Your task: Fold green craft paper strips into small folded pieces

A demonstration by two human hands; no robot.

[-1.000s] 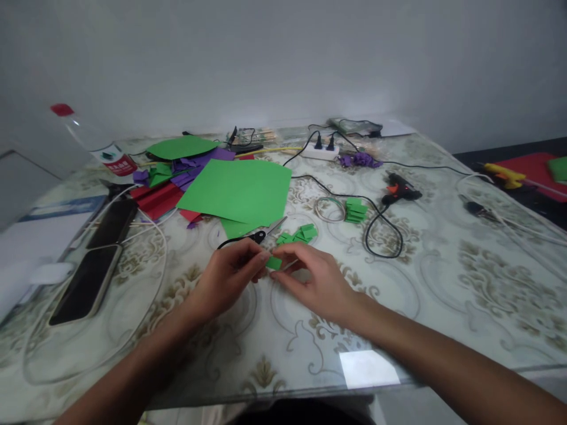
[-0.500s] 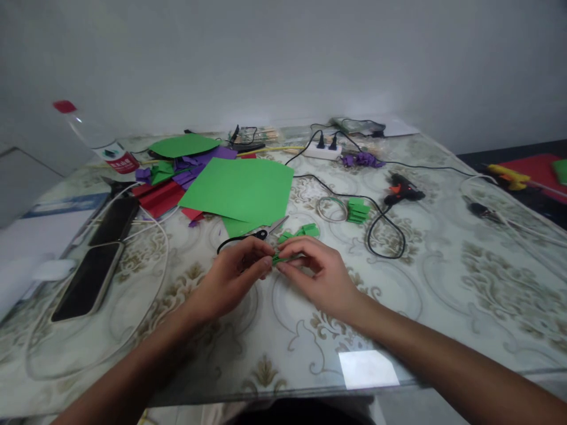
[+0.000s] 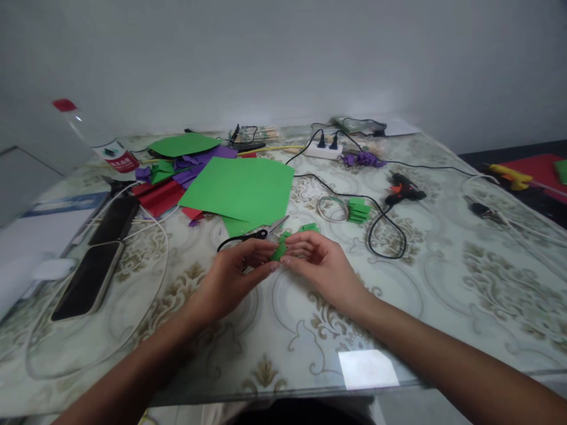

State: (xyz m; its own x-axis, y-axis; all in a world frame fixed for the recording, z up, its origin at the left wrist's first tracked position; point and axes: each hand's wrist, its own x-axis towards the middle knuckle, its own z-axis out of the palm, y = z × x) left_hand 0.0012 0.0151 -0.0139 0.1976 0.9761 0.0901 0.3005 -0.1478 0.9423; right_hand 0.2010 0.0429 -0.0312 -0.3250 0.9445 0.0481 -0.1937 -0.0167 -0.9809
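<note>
Close together over the table, my left hand [image 3: 233, 274] and my right hand [image 3: 325, 268] hold a small strip of green paper [image 3: 279, 251] between their fingertips. Fingers of both hands are curled in a pinch, and they cover part of the strip. Just behind my right fingers lies another small green paper piece [image 3: 309, 227], partly hidden. Scissors [image 3: 262, 234] with dark handles rest beyond my left hand, their blades pointing to the right. A large green sheet [image 3: 241, 189] lies behind them, over another green sheet. A stack of folded green pieces [image 3: 358, 210] sits further right.
A hot glue gun [image 3: 404, 190] with a looping black cord lies at the right. A white power strip [image 3: 323, 150] is at the back. On the left are phones [image 3: 88, 280], a white cable, red paper [image 3: 159, 198] and a bottle [image 3: 113, 154] with a red cap.
Turned between my fingertips, the green strip now shows more of its flat face. My fingers have shifted slightly and straightened a little. Everything else on the table stays put.
</note>
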